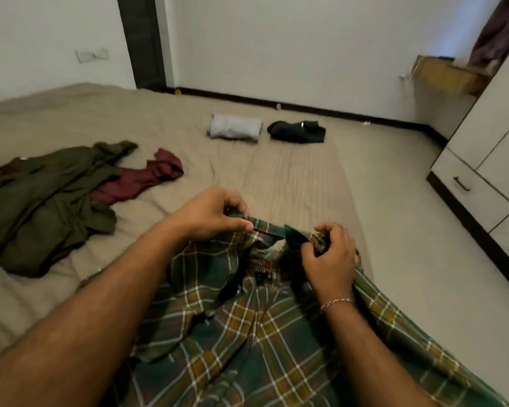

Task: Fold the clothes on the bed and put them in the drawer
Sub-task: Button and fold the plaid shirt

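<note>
From the head view, a drawer point(465, 188) in the white wardrobe at the right is closed, its contents hidden. A label inside the collar of the plaid shirt point(247, 333) is too small to read. The shirt lies on the bed point(291, 177) in front of the person. The left hand point(209, 214) pinches the collar's left side, the right hand point(329, 257) pinches its right side. Farther off lie a folded grey garment point(235, 130), a folded black garment point(299, 131), and at the left an olive garment point(41, 198) over a maroon one point(141, 180).
</note>
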`<state>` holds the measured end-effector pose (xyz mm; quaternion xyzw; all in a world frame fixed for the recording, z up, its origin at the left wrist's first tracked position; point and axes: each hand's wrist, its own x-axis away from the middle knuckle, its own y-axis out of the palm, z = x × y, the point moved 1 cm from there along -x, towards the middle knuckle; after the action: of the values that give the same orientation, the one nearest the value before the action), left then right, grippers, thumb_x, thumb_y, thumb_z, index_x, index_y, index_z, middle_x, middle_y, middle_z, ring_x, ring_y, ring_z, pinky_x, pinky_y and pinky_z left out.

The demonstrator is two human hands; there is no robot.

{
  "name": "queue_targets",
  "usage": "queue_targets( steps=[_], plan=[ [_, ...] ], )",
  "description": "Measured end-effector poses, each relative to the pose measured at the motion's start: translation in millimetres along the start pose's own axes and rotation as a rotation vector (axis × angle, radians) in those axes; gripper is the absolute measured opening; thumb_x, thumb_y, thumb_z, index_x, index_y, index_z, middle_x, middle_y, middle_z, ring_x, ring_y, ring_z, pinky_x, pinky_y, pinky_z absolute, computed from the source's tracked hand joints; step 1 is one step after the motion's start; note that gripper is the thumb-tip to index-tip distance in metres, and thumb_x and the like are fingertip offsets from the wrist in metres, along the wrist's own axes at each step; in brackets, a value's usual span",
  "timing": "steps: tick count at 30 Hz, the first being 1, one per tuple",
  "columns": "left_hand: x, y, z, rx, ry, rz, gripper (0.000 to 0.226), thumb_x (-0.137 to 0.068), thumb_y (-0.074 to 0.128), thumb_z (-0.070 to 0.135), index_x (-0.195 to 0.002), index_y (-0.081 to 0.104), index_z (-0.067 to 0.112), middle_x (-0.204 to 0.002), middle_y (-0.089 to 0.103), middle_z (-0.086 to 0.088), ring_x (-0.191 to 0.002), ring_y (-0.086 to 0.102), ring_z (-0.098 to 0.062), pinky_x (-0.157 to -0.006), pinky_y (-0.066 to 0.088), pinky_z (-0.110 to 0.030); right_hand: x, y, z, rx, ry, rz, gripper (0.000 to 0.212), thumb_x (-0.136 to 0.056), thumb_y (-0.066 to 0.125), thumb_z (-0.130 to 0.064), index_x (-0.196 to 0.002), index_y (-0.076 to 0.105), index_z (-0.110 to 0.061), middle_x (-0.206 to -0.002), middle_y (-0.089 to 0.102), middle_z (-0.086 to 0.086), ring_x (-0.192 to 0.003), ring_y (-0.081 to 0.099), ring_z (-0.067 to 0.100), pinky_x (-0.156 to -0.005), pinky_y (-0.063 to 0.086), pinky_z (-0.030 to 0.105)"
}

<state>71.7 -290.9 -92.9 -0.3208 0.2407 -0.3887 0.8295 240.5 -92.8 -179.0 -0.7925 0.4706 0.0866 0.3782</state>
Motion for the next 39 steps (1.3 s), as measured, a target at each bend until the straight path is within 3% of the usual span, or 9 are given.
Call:
queue_targets(
  steps=[2,6,10,13,20,25,29,33,39],
  plan=[
    [-23.6,-16.6,1.0,0.047,-0.011,-0.040,0.008,-0.087,0.083,0.026,-0.089,0.078,0.020,-0.083,0.077,0.002,-0.076,0.069,-0.004,-0.070,0.052,-0.018,-24.9,0.5,2.7,0.167,-0.130,-0.015,0.034,-0.075,0.075,-0.019,-0.102,0.054,-0.025,-0.099,0.053,-0.011,-0.097,0.049,0.017,-0.090,0.036,0.042],
    [-80.1,-47.2,2.4,0.071,-0.071,0.061,0.007,-0.094,0.074,0.025,-0.089,0.079,0.022,-0.084,0.077,0.002,-0.079,0.071,-0.009,-0.079,0.055,-0.031,-96.6,-1.7,-1.3,0.073,-0.286,0.043,0.026,-0.078,0.073,0.002,-0.090,0.059,-0.016,-0.090,0.056,0.001,-0.087,0.054,0.025,-0.079,0.051,0.049],
    [-115.9,-67.9,28.4,0.115,-0.119,0.392,0.002,-0.091,0.079,0.025,-0.091,0.078,0.023,-0.085,0.074,0.011,-0.081,0.068,-0.002,-0.077,0.053,-0.024,-165.6,-20.2,-35.2,-0.195,-0.127,0.166,0.014,-0.091,0.073,-0.008,-0.089,0.069,-0.021,-0.088,0.067,-0.004,-0.084,0.063,0.014,-0.080,0.056,0.025],
    [-95.9,-57.6,44.8,0.122,-0.077,0.522,0.006,-0.087,0.082,0.026,-0.087,0.077,0.026,-0.084,0.073,0.015,-0.081,0.067,0.001,-0.072,0.050,-0.018,-166.1,-29.8,-39.3,-0.263,-0.091,0.109,0.013,-0.093,0.072,-0.013,-0.088,0.067,-0.024,-0.087,0.069,-0.009,-0.083,0.065,0.006,-0.076,0.054,0.017],
    [1.0,55.5,-12.9,0.284,-0.313,0.524,0.012,-0.085,0.082,0.023,-0.076,0.074,0.026,-0.070,0.073,0.008,-0.069,0.070,-0.010,-0.069,0.056,-0.030,-66.0,27.3,23.7,0.175,-0.229,-0.401,0.035,-0.082,0.082,-0.034,-0.108,0.060,-0.030,-0.106,0.057,-0.012,-0.100,0.053,0.009,-0.092,0.049,0.028],
    [31.1,87.8,-28.9,0.439,-0.426,0.539,0.006,-0.089,0.079,0.020,-0.084,0.077,0.023,-0.076,0.075,0.003,-0.072,0.071,-0.011,-0.068,0.056,-0.027,-30.4,60.1,29.3,0.177,-0.186,-0.274,0.042,-0.077,0.081,-0.029,-0.110,0.056,-0.027,-0.106,0.053,-0.009,-0.100,0.052,0.015,-0.089,0.050,0.036],
    [38.7,86.7,-26.6,0.537,-0.420,0.569,0.008,-0.089,0.080,0.018,-0.082,0.076,0.019,-0.073,0.073,-0.002,-0.066,0.066,-0.011,-0.062,0.055,-0.026,-37.5,65.4,19.8,0.172,-0.183,-0.236,0.016,-0.083,0.071,-0.018,-0.093,0.063,-0.027,-0.091,0.062,-0.009,-0.087,0.058,0.016,-0.081,0.054,0.042],
    [43.3,89.4,-27.8,0.604,-0.430,0.566,0.009,-0.089,0.080,0.016,-0.082,0.075,0.017,-0.069,0.068,0.000,-0.064,0.062,-0.010,-0.061,0.053,-0.026,-27.1,44.5,17.7,0.036,-0.090,-0.263,0.011,-0.094,0.070,-0.022,-0.100,0.078,-0.028,-0.095,0.075,-0.015,-0.087,0.067,0.005,-0.084,0.057,0.031],
    [60.6,107.7,1.1,0.534,-0.439,0.382,0.015,-0.084,0.074,0.012,-0.070,0.070,0.014,-0.059,0.063,0.006,-0.056,0.054,-0.008,-0.057,0.047,-0.026,20.3,-23.9,21.2,0.073,0.057,-0.356,0.009,-0.091,0.077,-0.025,-0.090,0.079,-0.034,-0.088,0.069,-0.021,-0.084,0.060,-0.006,-0.079,0.049,0.023]
  ],
)
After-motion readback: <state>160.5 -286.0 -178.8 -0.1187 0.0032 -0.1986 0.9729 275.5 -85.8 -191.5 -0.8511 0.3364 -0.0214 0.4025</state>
